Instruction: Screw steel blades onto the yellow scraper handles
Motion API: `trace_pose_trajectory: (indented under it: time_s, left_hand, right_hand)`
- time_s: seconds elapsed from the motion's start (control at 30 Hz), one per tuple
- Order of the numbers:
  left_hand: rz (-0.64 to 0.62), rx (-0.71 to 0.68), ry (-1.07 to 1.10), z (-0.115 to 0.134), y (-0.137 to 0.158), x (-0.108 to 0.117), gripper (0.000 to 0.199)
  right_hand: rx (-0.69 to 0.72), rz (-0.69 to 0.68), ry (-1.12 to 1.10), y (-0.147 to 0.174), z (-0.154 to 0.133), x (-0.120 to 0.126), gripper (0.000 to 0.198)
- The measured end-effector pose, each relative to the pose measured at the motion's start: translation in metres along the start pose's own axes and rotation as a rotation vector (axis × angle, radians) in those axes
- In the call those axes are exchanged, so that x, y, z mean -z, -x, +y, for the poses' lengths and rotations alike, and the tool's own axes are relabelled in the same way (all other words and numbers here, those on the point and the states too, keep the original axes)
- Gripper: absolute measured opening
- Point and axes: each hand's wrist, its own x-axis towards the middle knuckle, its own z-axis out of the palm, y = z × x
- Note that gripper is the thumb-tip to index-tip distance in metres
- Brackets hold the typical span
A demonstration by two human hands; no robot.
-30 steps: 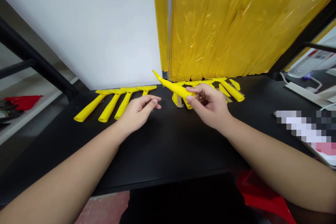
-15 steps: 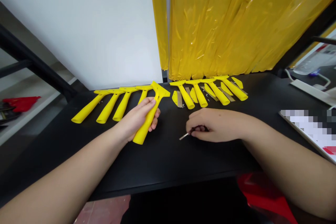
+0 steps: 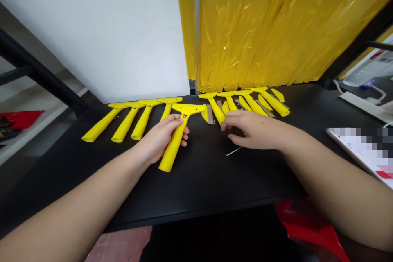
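Observation:
My left hand (image 3: 166, 133) is wrapped round the handle of a yellow plastic scraper body (image 3: 173, 147), its wide head pointing away from me and its screw holes facing up. My right hand (image 3: 254, 129) hovers over the table to the right, fingers and thumb apart, by the near end of a yellow handle (image 3: 216, 110) in the right-hand row. A thin metal rod (image 3: 233, 151), like a screwdriver shaft, pokes out from under this hand; its other end is hidden. Near the fingertips are small screws (image 3: 214, 122) and a flat metal blade (image 3: 209, 114).
Several yellow scraper bodies (image 3: 100, 126) lie in a row at the left. More handles, yellow cover plates (image 3: 278, 95) and blades lie at the back right of the black table (image 3: 190, 196). A white panel (image 3: 123, 28) and yellow plastic film (image 3: 260, 28) stand behind.
My right hand has moved forward and its fingers have spread; more of the metal rod shows beneath it. The scraper body in my left hand has turned so its head lies flatter and nearer.

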Motion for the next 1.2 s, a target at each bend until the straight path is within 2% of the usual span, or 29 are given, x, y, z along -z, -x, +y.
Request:
trace_pose_trajectory:
  time_s: [0.07, 0.17, 0.33, 0.5, 0.8, 0.9, 1.0, 1.07, 1.2]
  left_hand:
    - [-0.003, 0.01, 0.009, -0.001, 0.0, -0.001, 0.006]
    - [-0.002, 0.018, 0.003, -0.001, 0.001, -0.002, 0.008]
    - [-0.023, 0.013, -0.017, -0.002, -0.001, -0.001, 0.012]
    - [-0.023, -0.006, -0.019, -0.002, -0.002, -0.001, 0.011]
    - [0.043, -0.055, -0.027, 0.001, -0.003, 0.004, 0.007]
    - [0.04, -0.062, -0.041, 0.0, -0.003, 0.003, 0.007]
    - [0.036, -0.059, -0.048, 0.0, -0.003, 0.003, 0.008]
    - [0.039, -0.056, -0.051, -0.001, -0.003, 0.003, 0.009]
    - [0.031, -0.07, -0.054, -0.001, -0.003, 0.005, 0.011]
  right_hand:
    - [0.039, 0.177, 0.119, -0.01, 0.0, -0.011, 0.03]
    - [0.018, 0.274, 0.272, -0.027, 0.0, -0.027, 0.033]
    - [-0.031, 0.272, 0.362, -0.046, -0.003, -0.042, 0.034]
    - [0.059, 0.26, 0.296, -0.048, -0.011, -0.047, 0.034]
    - [0.302, 0.14, 0.105, -0.032, -0.018, -0.035, 0.012]
    - [0.322, 0.121, 0.074, -0.032, -0.017, -0.033, 0.017]
    - [0.326, 0.12, 0.076, -0.034, -0.017, -0.034, 0.012]
    - [0.336, 0.122, 0.113, -0.035, -0.018, -0.036, 0.007]
    - [0.333, 0.149, 0.202, -0.036, -0.023, -0.04, 0.013]
